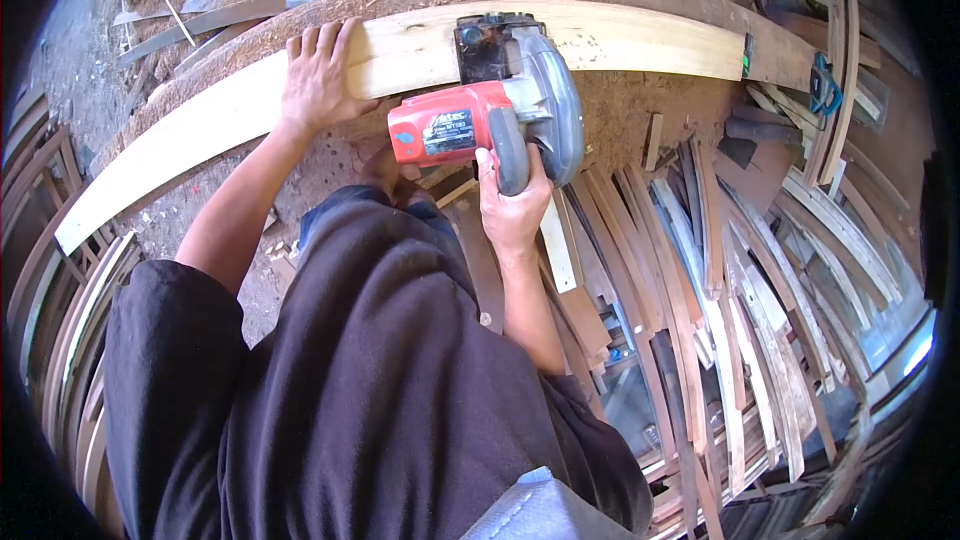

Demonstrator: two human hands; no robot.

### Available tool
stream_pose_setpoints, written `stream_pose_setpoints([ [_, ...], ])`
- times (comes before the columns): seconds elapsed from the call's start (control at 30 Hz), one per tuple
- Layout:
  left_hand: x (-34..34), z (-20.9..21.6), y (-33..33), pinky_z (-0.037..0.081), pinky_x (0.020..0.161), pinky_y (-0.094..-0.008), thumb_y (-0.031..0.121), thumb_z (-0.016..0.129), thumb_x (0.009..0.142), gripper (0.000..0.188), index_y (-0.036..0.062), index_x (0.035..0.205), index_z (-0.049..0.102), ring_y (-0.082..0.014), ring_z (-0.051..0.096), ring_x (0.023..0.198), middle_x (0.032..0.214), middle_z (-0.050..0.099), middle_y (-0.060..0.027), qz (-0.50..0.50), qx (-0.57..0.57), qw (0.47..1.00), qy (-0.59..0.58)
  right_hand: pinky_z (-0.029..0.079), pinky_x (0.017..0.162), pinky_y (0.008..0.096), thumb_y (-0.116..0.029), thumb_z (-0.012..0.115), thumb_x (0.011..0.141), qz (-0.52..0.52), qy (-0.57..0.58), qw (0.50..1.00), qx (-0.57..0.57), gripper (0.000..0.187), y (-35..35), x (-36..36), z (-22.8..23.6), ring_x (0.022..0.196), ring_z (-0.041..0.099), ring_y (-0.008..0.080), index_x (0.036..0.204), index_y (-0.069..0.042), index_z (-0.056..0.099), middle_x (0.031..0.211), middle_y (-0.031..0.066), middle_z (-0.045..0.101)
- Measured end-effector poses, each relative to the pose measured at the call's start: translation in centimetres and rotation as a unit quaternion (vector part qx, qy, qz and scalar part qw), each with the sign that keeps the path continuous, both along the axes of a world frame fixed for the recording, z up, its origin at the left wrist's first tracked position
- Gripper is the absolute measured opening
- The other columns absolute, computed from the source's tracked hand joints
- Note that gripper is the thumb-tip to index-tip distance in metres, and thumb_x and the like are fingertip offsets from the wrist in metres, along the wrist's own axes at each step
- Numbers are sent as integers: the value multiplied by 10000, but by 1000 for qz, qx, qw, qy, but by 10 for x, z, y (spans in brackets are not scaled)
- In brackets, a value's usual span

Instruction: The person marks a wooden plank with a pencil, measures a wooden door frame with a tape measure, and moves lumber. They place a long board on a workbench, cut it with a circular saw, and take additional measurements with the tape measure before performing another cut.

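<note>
Clearly, the saw (522, 95) sits on the pale plank (650, 38), motor (425, 128) pointing left, its guard (567, 90) running near to far; the plank stretches left to right. The grip of the right hand (513, 208) is closed round the saw's handle (508, 145); the left hand (318, 90) lies spread on the plank. The blade is hidden, probably by the guard. Sawdust (625, 105) litters the ground, and wood strips (690, 310) heap at right.
</note>
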State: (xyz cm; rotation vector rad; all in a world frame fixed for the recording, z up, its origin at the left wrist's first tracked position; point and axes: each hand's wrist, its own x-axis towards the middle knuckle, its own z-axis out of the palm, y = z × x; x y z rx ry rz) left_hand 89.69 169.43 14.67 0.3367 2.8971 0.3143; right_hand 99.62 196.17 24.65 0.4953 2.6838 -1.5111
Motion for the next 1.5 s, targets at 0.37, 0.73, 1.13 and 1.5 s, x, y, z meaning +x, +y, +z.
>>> stream_pose_setpoints([
  [0.37,2,-1,1,337,1106,-499,470,908,579,1183,96,1545,338,-326,457,1273,1363,494,-124,-5,-12,1000,-14,483,553,364,-105,790,895,13,1,1000,-1,226,4,-8,-3,599,682,202,842,-4,595,668,138,655],
  [0.73,4,0,1,344,1102,-493,480,924,548,1186,89,1523,374,-334,476,1259,1364,510,-136,4,31,999,13,483,554,373,-101,794,891,21,26,999,-3,230,-3,-24,-1,580,671,236,833,-11,590,670,137,648],
  [1.13,6,-3,0,332,1116,-496,588,890,558,1215,77,1528,367,-328,465,1273,1362,505,-147,-4,4,1000,19,484,560,370,-99,786,893,30,42,999,4,215,-7,-43,-1,568,637,225,847,-13,594,657,130,622],
  [1.5,5,2,2,325,1128,-506,609,866,592,1193,89,1544,372,-340,473,1289,1365,510,-140,20,11,1000,5,555,647,457,-219,772,895,24,-16,999,-14,245,-13,-63,1,749,743,387,1017,-35,665,802,184,728],
])
